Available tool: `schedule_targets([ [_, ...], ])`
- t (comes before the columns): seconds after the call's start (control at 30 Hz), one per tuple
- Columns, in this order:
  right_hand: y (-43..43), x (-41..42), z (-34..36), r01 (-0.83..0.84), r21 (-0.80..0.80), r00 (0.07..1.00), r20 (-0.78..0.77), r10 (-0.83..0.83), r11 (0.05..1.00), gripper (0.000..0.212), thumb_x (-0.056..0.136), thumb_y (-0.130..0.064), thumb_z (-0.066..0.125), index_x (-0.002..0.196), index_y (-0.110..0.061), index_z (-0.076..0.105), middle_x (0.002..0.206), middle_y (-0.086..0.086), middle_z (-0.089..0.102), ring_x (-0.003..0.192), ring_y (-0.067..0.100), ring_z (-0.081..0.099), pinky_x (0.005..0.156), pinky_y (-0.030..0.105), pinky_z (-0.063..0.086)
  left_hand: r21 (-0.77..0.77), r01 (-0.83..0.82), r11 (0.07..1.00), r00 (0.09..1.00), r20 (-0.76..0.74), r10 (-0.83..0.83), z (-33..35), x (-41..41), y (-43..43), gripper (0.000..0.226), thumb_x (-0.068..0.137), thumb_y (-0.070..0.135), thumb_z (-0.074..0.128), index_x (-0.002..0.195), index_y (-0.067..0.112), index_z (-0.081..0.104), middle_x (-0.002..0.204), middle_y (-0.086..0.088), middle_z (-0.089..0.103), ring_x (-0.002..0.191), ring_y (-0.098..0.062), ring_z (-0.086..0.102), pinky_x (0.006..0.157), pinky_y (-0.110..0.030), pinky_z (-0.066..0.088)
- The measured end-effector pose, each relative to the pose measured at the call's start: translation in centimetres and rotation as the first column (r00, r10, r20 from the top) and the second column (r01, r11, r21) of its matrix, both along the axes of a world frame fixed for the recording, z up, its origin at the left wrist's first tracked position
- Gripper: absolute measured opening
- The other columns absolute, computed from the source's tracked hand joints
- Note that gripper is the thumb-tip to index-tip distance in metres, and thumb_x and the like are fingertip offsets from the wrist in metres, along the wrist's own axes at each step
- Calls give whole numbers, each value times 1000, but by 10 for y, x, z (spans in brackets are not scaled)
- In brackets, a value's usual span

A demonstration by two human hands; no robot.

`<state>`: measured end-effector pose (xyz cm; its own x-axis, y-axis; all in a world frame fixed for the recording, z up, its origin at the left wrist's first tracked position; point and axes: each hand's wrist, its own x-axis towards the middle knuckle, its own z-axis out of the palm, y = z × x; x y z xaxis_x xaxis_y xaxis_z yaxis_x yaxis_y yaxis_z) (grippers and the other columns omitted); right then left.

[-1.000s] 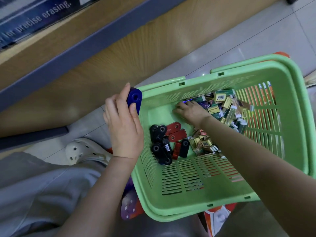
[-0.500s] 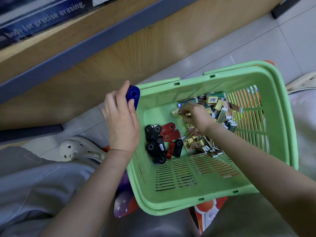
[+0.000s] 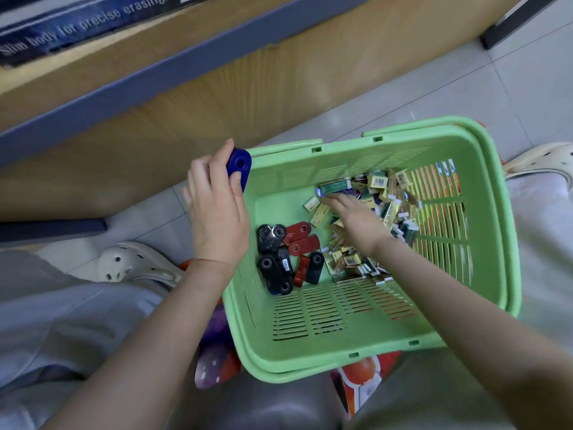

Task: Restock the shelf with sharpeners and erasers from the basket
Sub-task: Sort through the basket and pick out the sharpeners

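Kneeling over the job, you have grey trousers (image 3: 62, 321) nearest you, below your left grip (image 3: 217, 218). A colourful packet (image 3: 214, 364) pokes out from under the green basket (image 3: 310, 364) on that same side.

Inside the basket, just right of your left wrist, lie the black sharpeners (image 3: 274, 262) in a loose heap. The red sharpeners (image 3: 302, 240) touch them, sitting between your two grips.

Your left grip is clenched round a blue sharpener (image 3: 238, 167), pinched between thumb and fingers. It holds the sharpener on edge at the basket's far left corner, right by the rim.

Your right grip (image 3: 353, 218) reaches into the basket, released, its fingers stretched flat on the erasers (image 3: 381, 187). That pile spreads beyond, beneath and to the right of this grip, up against the far right wall. Your right forearm crosses over the near part of the pile and hides it.

A white shoe (image 3: 133, 265) sits left of your left wrist, and a second shoe (image 3: 539, 159) lies well right of your right grip, outside the basket.

Beyond both grips runs pale tiled floor (image 3: 465, 88), then the wooden shelf (image 3: 186, 66) with its grey edge. On it, far up and left of your left grip, lies a blue box (image 3: 77, 23) printed "Slim body for precise erasing".
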<state>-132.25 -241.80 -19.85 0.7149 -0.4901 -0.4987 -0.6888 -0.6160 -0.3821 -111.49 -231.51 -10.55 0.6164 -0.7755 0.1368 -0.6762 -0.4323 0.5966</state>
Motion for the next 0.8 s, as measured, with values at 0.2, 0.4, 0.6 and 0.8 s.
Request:
schedule_targets([
  [0.2, -13, 33, -45, 28, 80, 977, -214, -10, 996, 76, 83, -17, 69, 147, -21, 28, 150, 5, 29, 136, 27, 30, 111, 39, 33, -9, -1, 1000, 1000, 0, 1, 0, -1, 0, 40, 98, 13, 32, 133, 1, 46, 109, -24, 50, 100, -22, 40, 91, -33, 30],
  [0.4, -20, 38, -56, -161, -32, 949, -279, 146, 986, 68, 80, -12, 72, 138, -29, 41, 140, 9, 32, 130, 29, 36, 91, 38, 53, -26, 11, 1000, 1000, 9, -11, -2, 0, 1, 37, 100, 15, 32, 132, 2, 45, 107, -24, 49, 98, -23, 41, 91, -37, 34],
  [0.6, -22, 37, -52, -267, -5, 933, -253, 258, 964, 60, 84, -17, 69, 136, -23, 40, 133, 4, 36, 116, 25, 45, 81, 35, 55, -30, 22, 999, 1000, 17, -22, -4, 2, 1, 36, 100, 15, 32, 132, 5, 44, 108, -24, 50, 98, -22, 41, 90, -29, 30],
  [0.8, -19, 47, -47, -223, 97, 912, -330, 243, 970, 56, 85, -13, 67, 135, -17, 42, 138, 12, 34, 98, 30, 59, 78, 34, 54, -21, 25, 999, 999, 21, -24, -1, 1, 1, 39, 100, 15, 32, 132, -1, 46, 109, -25, 49, 99, -23, 41, 91, -34, 34],
])
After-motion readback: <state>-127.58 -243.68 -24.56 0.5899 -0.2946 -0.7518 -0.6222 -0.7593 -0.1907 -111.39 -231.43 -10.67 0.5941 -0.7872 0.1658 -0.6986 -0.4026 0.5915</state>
